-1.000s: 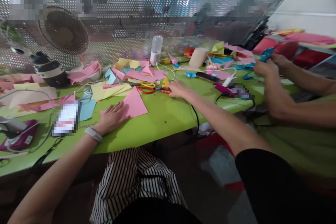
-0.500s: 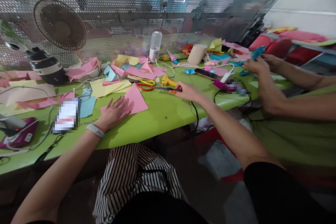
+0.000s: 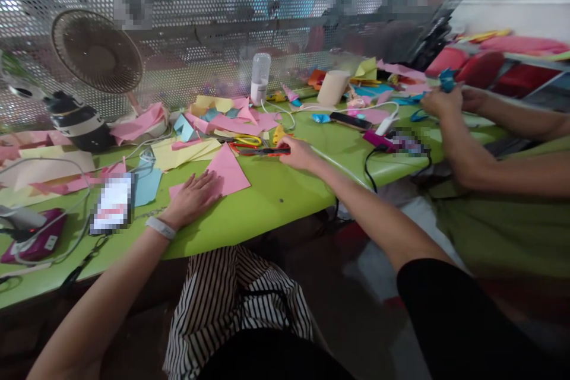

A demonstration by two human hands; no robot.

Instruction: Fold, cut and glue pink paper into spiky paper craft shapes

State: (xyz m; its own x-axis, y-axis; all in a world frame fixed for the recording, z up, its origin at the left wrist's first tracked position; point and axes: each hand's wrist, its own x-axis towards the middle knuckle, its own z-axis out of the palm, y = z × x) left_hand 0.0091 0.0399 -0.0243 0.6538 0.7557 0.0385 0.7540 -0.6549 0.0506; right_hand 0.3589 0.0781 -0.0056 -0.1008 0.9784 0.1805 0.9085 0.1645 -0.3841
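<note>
My left hand (image 3: pixel 196 196) lies flat, fingers stretched, on a pink sheet of paper (image 3: pixel 234 172) with a pointed upper corner. Ahead of it, my right hand (image 3: pixel 296 153) is closed around scissors (image 3: pixel 262 151) with black and orange-red handles, their blades pointing left above the table. Just behind them lie yellow-handled scissors (image 3: pixel 249 140) and red-handled scissors, now partly covered. A yellow glue gun (image 3: pixel 278 132) is mostly hidden behind my right hand. Left of the pink sheet are yellow paper sheets (image 3: pixel 187 154) and a blue paper piece (image 3: pixel 148 185).
On the green table (image 3: pixel 249 214) stand a fan (image 3: pixel 98 59), a dark bottle (image 3: pixel 80 122) and a clear bottle (image 3: pixel 260 77). A phone (image 3: pixel 112 203), purple power strips (image 3: pixel 378 140) and cables lie about. At right, another person's hands (image 3: pixel 447 101) hold blue paper.
My right hand has moved left with the scissors, bringing them nearer the pink sheet and over the red-handled scissors. My left hand stays on the paper. The other person's hands shifted slightly.
</note>
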